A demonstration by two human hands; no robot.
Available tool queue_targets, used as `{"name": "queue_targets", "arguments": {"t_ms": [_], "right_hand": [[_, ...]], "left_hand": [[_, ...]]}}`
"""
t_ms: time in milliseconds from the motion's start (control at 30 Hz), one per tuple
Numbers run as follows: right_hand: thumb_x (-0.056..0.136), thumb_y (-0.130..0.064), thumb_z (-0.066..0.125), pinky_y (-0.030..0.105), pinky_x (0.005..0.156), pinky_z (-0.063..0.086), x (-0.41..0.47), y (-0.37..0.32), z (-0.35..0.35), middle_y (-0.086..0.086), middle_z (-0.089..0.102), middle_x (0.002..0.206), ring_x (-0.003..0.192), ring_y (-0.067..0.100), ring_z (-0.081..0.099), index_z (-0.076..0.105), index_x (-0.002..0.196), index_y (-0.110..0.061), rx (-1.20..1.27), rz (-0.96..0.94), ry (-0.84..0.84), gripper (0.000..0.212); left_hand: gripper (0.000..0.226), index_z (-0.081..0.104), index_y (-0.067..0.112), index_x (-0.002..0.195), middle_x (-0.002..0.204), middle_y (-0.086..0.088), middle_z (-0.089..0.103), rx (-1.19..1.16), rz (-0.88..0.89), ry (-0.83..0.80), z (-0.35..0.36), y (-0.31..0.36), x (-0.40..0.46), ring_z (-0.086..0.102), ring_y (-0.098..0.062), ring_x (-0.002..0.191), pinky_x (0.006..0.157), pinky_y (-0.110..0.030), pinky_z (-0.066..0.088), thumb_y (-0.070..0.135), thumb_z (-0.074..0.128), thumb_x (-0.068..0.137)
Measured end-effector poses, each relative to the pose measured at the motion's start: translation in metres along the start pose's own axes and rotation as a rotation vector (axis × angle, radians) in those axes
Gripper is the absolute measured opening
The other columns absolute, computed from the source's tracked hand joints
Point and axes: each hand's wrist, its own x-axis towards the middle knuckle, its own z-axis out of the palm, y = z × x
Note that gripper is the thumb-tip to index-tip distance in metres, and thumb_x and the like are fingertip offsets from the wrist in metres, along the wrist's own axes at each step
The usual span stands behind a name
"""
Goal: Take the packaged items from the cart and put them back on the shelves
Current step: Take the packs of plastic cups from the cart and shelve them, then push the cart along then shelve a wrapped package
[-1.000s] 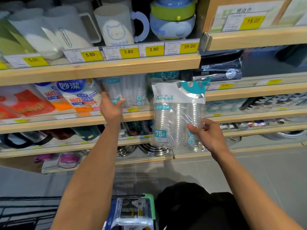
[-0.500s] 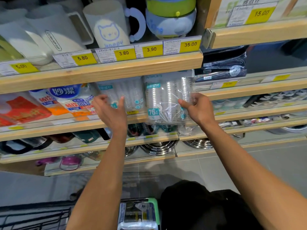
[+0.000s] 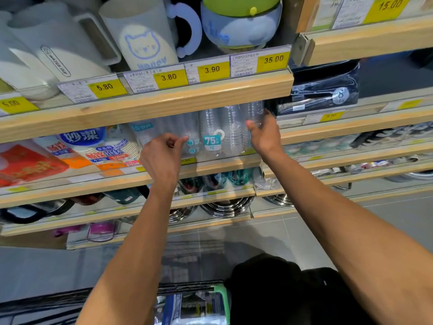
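Note:
A clear pack of plastic cups (image 3: 222,134) with a teal "75" label stands on the second wooden shelf (image 3: 225,164), its top hidden under the shelf above. My right hand (image 3: 264,134) grips its right side. My left hand (image 3: 164,156) is at the shelf front beside a second, similar pack of clear cups (image 3: 164,127), fingers curled against its lower right part; I cannot tell whether it grips that pack. Down in the cart (image 3: 220,287), another packaged item (image 3: 194,308) shows at the bottom edge.
Paper-cup packs (image 3: 100,148) and a red pack (image 3: 25,163) lie left on the same shelf. Mugs (image 3: 140,36) and jugs stand on the shelf above with yellow price tags. Dark packs (image 3: 323,90) sit right. Steel bowls (image 3: 225,205) fill lower shelves. Grey tiled floor lies below.
My right hand has carried the cup pack up and forward from mid-air onto the second shelf, next to the other pack. My left hand stayed at that other pack and curled its fingers.

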Motion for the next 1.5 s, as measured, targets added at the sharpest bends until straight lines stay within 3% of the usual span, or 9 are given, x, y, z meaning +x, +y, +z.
{"name": "queue_targets", "arguments": {"t_ms": [133, 333, 500, 700, 900, 1133, 1267, 1333, 1500], "right_hand": [[0.092, -0.011, 0.06, 0.042, 0.103, 0.046, 0.017, 0.001, 0.009, 0.005, 0.064, 0.113, 0.111, 0.027, 0.06, 0.054, 0.124, -0.009, 0.029, -0.015, 0.006, 0.032], [0.099, -0.025, 0.055, 0.033, 0.087, 0.041, 0.003, 0.017, 0.01, 0.021, 0.059, 0.121, 0.108, 0.031, 0.056, 0.05, 0.12, 0.002, -0.175, -0.067, -0.013, 0.035], [0.095, -0.01, 0.059, 0.037, 0.118, 0.029, -0.028, 0.02, 0.015, 0.01, 0.03, 0.159, 0.144, 0.026, 0.033, 0.014, 0.155, -0.008, -0.147, -0.083, 0.034, 0.075], [0.086, 0.006, 0.054, 0.028, 0.103, 0.042, -0.1, 0.042, 0.032, -0.002, 0.051, 0.128, 0.119, 0.007, 0.046, 0.047, 0.131, -0.014, -0.062, -0.209, 0.139, 0.05], [0.09, -0.007, 0.061, 0.018, 0.075, 0.047, -0.153, 0.064, 0.063, -0.003, 0.061, 0.103, 0.091, 0.01, 0.06, 0.062, 0.107, -0.014, -0.151, -0.328, -0.345, 0.018], [0.088, -0.013, 0.057, 0.038, 0.091, 0.051, -0.227, 0.116, 0.088, 0.016, 0.072, 0.11, 0.106, 0.035, 0.065, 0.069, 0.112, -0.009, -0.648, -0.535, -1.018, 0.027], [0.09, -0.015, 0.055, 0.041, 0.092, 0.051, -0.242, 0.142, 0.097, 0.022, 0.067, 0.115, 0.11, 0.039, 0.063, 0.066, 0.116, -0.003, -0.846, -0.625, -1.108, 0.031], [0.093, -0.014, 0.053, 0.041, 0.09, 0.051, -0.252, 0.154, 0.106, 0.024, 0.066, 0.114, 0.11, 0.039, 0.063, 0.065, 0.112, 0.001, -0.897, -0.697, -1.17, 0.027], [0.09, -0.01, 0.064, 0.037, 0.08, 0.055, -0.262, 0.179, 0.103, 0.018, 0.071, 0.102, 0.099, 0.036, 0.068, 0.07, 0.101, -0.003, -0.983, -0.856, -1.105, 0.015]], "left_hand": [[0.033, 0.079, 0.024, 0.083, 0.079, 0.006, 0.077, -0.029, 0.006, -0.05, 0.004, 0.004, 0.004, 0.071, -0.014, 0.073, 0.064, -0.028, 0.05, 0.056, 0.069, 0.083], [0.034, 0.079, 0.023, 0.086, 0.081, 0.007, 0.077, -0.146, 0.03, -0.224, 0.002, -0.023, -0.008, 0.072, -0.01, 0.077, 0.073, -0.031, 0.058, 0.051, 0.061, 0.091], [0.044, 0.073, 0.021, 0.077, 0.07, 0.007, 0.072, -0.279, -0.063, -0.166, 0.001, -0.045, -0.043, 0.069, -0.01, 0.068, 0.069, -0.037, 0.057, 0.058, 0.054, 0.093], [0.033, 0.073, 0.018, 0.078, 0.069, 0.002, 0.072, -0.418, -0.263, -0.175, -0.008, -0.051, -0.085, 0.069, -0.016, 0.068, 0.071, -0.04, 0.057, 0.042, 0.061, 0.095], [0.036, 0.071, 0.016, 0.074, 0.065, 0.001, 0.071, -0.39, -0.485, -0.08, -0.049, -0.077, -0.166, 0.068, -0.018, 0.064, 0.063, -0.033, 0.053, 0.042, 0.06, 0.095], [0.019, 0.073, 0.013, 0.089, 0.092, -0.015, 0.075, -0.134, -1.116, 0.111, -0.117, -0.14, -0.353, 0.071, -0.03, 0.088, 0.082, -0.039, 0.056, 0.03, 0.071, 0.08], [0.042, 0.062, 0.019, 0.119, 0.129, -0.019, 0.052, 0.26, -1.594, 0.302, -0.154, -0.124, -0.463, 0.052, -0.039, 0.121, 0.097, -0.046, 0.047, 0.026, 0.073, 0.079], [0.053, 0.048, 0.015, 0.13, 0.137, -0.021, 0.045, 0.175, -1.815, 0.327, -0.157, -0.115, -0.506, 0.048, -0.041, 0.127, 0.104, -0.047, 0.043, 0.022, 0.07, 0.082], [0.05, 0.039, 0.012, 0.131, 0.113, -0.024, 0.064, 0.104, -1.739, 0.194, -0.14, -0.096, -0.565, 0.062, -0.043, 0.107, 0.092, -0.046, 0.05, 0.009, 0.062, 0.087]]}}
